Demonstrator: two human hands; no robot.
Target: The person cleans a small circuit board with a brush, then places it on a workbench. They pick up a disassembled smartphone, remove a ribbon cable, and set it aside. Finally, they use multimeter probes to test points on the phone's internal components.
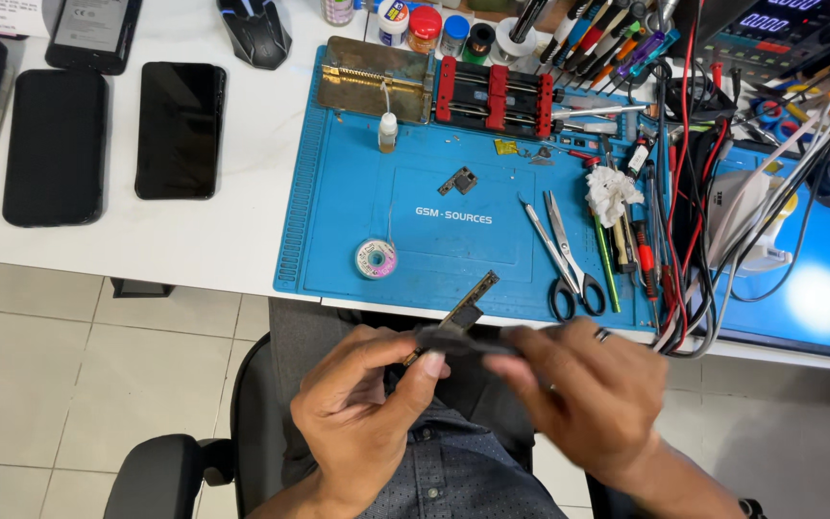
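Left hand: low in view over the lap, thumb and fingers pinched together on the near end of a narrow circuit board.
Right hand: opposite the left, blurred, fingers closed on a dark flat piece lying across the board; ring on 1 finger.
Circuit board: held in the air between both hands, just off the near edge of the counter, tilted, far end pointing up and right over the edge of the blue work mat.
Dark flat piece: touching the board, gripped at its 2 ends by both hands; kind cannot be told through the blur.
Blue work mat: on the white counter, straight ahead of the hands.
Solder wick spool: on the mat, near its front edge, left of the board's tip.
Small dark chip part: mid-mat, well apart from the hands.
Scissors: on the mat's right part, handles toward the person, tweezers-like blade beside them.
Small white bottle: upright at the mat's far left.
Red and black board holder: along the mat's far edge.
3 dark phones: face up on the counter, left of the mat.
Computer mouse: at the far edge of the counter.
Cable tangle: red, black and white, right of the scissors.
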